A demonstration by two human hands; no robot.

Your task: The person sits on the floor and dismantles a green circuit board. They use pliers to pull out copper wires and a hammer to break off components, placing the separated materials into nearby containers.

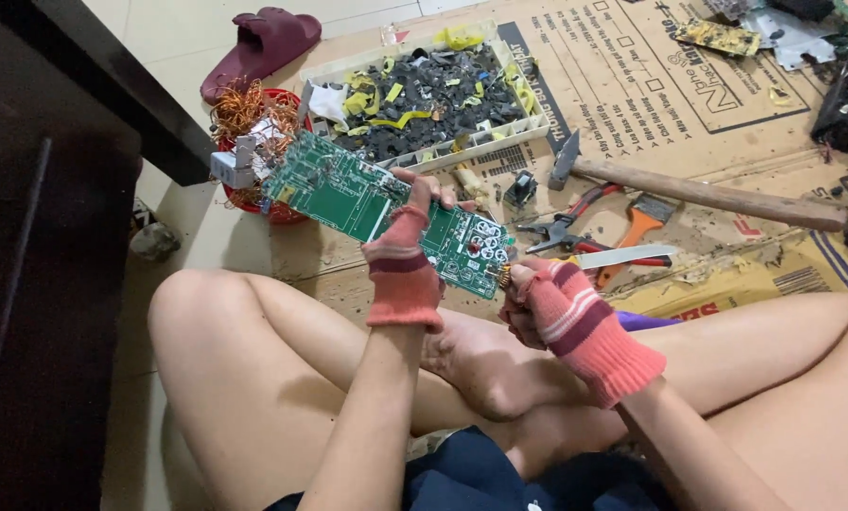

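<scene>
While I watch from the head camera, crossed bare legs fill the near view, and just above them both gloved hands work a green board [386, 203] held in the air over the cardboard [632, 95] on the floor. The left hand [407, 260] has its grip closed around the board's middle, fingers wrapped over the top edge, so the board tilts up to the left. The right hand [556, 308] is clenched at the board's lower right corner, its grip tight on a handle; I judge it to belong to the knife [622, 255] whose blade sticks out to the right, though the hand hides the join. As for progress, I judge the stripping only partly done: round silver parts and other pieces sit on the board's right end, and the left end looks crowded too. Beyond the hands lie pliers [575, 222], an orange-handled tool [643, 222] and a hammer [698, 189] across the cardboard. Farther back, a white tray [528, 123] holds black and yellow scraps, and a red bowl [282, 210] of copper wire sits just behind the board's left end. A maroon slipper [263, 43] lies farthest off. Nothing blocks the hands; only the dark cabinet [45, 237] crowds the left side.
</scene>
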